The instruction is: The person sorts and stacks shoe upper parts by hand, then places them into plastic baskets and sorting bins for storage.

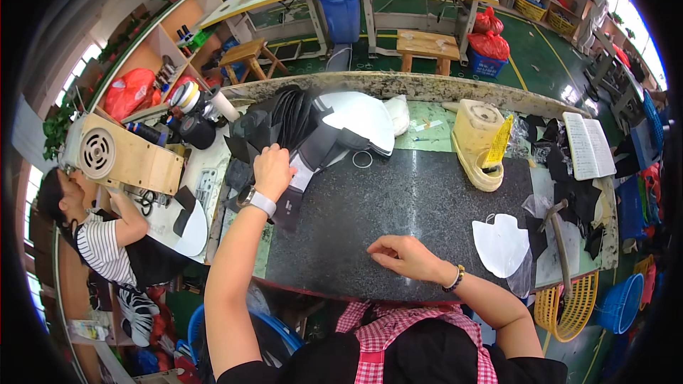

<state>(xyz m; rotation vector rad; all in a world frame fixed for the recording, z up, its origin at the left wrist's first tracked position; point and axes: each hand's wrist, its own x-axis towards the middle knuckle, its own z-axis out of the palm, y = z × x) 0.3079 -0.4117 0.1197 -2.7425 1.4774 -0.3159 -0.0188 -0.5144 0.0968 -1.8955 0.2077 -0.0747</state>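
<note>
Dark sheets (324, 145) look light, pliable (edge pinch likely suits); left hand (273, 173) at them, grip cannot be told; right hand (410, 257) empty, half-curled.

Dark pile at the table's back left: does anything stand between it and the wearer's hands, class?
Nothing visible blocks the left hand, whose fingers are at the dark pile. For the right hand, above the slab, only a thin white ring lies near the way, probably too flat to block it.
</note>
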